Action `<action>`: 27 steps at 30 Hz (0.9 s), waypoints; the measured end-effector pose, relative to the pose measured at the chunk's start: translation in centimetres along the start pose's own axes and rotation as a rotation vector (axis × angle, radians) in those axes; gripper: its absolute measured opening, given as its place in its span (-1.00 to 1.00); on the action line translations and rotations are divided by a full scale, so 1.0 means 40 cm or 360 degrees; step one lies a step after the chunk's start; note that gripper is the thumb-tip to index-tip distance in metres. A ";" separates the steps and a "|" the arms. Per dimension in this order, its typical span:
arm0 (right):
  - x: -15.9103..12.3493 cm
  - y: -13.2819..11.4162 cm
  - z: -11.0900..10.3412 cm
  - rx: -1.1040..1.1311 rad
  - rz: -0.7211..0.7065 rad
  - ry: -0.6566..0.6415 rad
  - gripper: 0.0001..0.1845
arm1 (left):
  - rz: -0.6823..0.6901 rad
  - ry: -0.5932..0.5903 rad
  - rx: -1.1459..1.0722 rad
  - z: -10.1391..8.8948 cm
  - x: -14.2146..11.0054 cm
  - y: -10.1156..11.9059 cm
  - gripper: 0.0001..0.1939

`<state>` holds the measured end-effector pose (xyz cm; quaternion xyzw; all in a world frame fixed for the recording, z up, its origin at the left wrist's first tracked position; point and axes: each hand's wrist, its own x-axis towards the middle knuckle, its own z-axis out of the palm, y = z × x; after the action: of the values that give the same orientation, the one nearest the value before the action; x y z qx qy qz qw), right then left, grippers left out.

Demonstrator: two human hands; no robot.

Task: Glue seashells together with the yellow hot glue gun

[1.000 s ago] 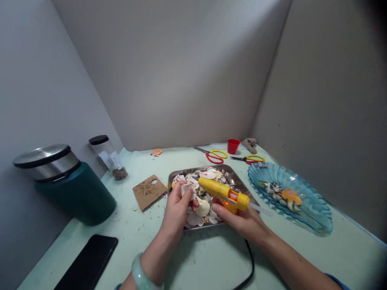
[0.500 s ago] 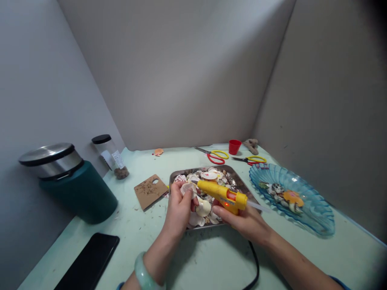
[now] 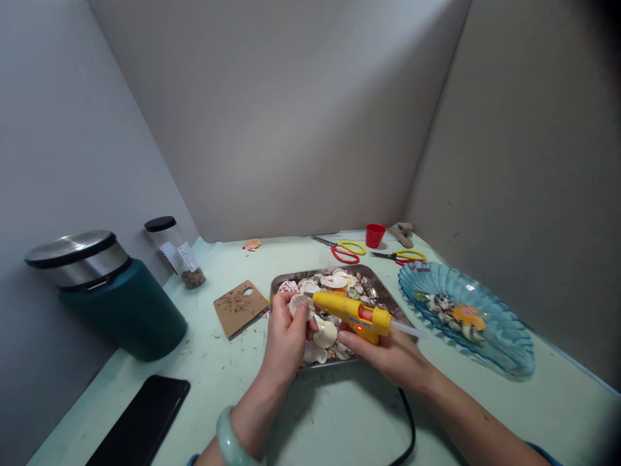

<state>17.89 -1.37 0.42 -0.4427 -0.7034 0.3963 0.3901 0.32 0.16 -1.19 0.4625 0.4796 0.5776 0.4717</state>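
Both busy: left hand (image 3: 286,329) pinching a white shell (image 3: 299,304), right hand (image 3: 395,357) gripping the glue gun (image 3: 347,307), nozzle (image 3: 309,295) now edging closer from one o'clock, so basically lined up.

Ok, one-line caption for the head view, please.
Over a tray of shells, the left hand holds a pale shell, the right hand a yellow glue gun.
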 end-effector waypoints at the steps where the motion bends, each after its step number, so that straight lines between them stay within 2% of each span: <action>1: 0.000 0.002 0.000 0.0012 0.0008 -0.0002 -0.78 | 0.0001 -0.0006 -0.0012 0.000 0.000 0.000 -0.75; 7: 0.000 0.012 0.000 -0.0043 0.0019 -0.0026 -0.64 | 0.0007 -0.0013 -0.0016 0.001 0.000 -0.001 -0.76; 16: 0.000 -0.001 0.000 0.0067 -0.0008 -0.0075 -0.64 | 0.0000 -0.0021 -0.0117 0.002 -0.001 0.006 -0.74; 23: 0.001 0.016 -0.002 -0.0053 0.0002 -0.0063 -0.61 | -0.0039 0.0004 -0.0201 0.004 0.000 0.020 -0.66; 27: -0.001 0.025 -0.003 -0.0116 0.0091 -0.0054 -0.63 | -0.0033 0.0047 -0.0260 0.001 0.003 0.021 -0.62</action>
<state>18.34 -1.09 -0.45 -0.4697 -0.7110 0.3888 0.3503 0.27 0.21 -0.35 0.4089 0.4425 0.6167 0.5067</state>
